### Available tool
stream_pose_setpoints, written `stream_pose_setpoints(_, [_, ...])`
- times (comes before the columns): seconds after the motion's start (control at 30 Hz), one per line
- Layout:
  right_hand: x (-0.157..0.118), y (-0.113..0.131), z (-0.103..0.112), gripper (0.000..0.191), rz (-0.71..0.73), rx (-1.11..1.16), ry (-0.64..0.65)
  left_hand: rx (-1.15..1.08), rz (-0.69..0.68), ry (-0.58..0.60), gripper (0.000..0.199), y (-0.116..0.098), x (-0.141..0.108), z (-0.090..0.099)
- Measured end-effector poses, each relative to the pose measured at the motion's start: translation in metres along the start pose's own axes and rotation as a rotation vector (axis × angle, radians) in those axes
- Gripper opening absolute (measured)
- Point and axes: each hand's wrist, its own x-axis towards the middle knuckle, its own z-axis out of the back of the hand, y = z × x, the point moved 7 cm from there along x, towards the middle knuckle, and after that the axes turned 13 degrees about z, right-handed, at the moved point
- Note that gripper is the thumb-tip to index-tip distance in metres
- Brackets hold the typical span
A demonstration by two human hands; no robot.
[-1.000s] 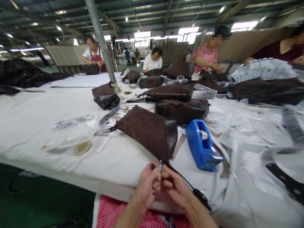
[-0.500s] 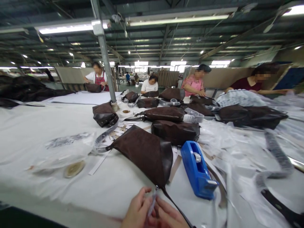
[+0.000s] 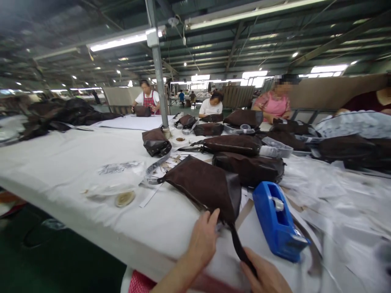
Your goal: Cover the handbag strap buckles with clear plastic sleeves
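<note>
A dark brown bag with smooth leather-like ends lies on the white-covered table in front of me. At its near corner, my left hand is closed on the bag's edge, fingertips on top and thumb hidden. A bit of clear plastic shows by these fingers. From the same corner a dark strap runs toward me, and my right hand is closed around its lower part. The strap's far end is out of sight. To the right of the bag stands a blue tape dispenser.
More brown bags lie behind, with plastic-wrapped straps. A tape roll and a plastic bag sit at left. Clear plastic sheets cover the right side. A metal post rises behind. Several co-workers, one in a pink apron, work across.
My hands were together at the bag's corner, on a thin plastic piece. Now they are apart: the left on the corner, the right lower down on the strap. The view has turned left.
</note>
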Motion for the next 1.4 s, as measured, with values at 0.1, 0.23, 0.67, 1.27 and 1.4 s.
stream_pose_setpoints(0.1, [0.017,0.022,-0.01,0.033,-0.226,0.416,-0.057,0.136,-0.06,-0.028,0.074,-0.019,0.031,-0.001])
stream_pose_setpoints(0.23, [0.028,0.036,-0.026,0.045,-0.412,0.976,-0.023,0.164,-0.083,-0.1,0.063,-0.031,0.035,0.012])
stream_pose_setpoints(0.67, [0.024,0.01,-0.045,0.04,-0.36,0.975,-0.153,-0.385,0.133,0.177,0.022,0.0,-0.079,0.01])
stream_pose_setpoints(1.27, [0.035,-0.009,-0.055,0.044,-0.405,0.927,-0.095,-0.26,-0.011,0.195,0.011,0.012,-0.048,-0.02])
stream_pose_setpoints(1.4, [0.053,-0.031,-0.045,0.042,-0.281,0.639,-0.068,-0.255,-0.035,0.192,0.018,0.019,-0.028,-0.033])
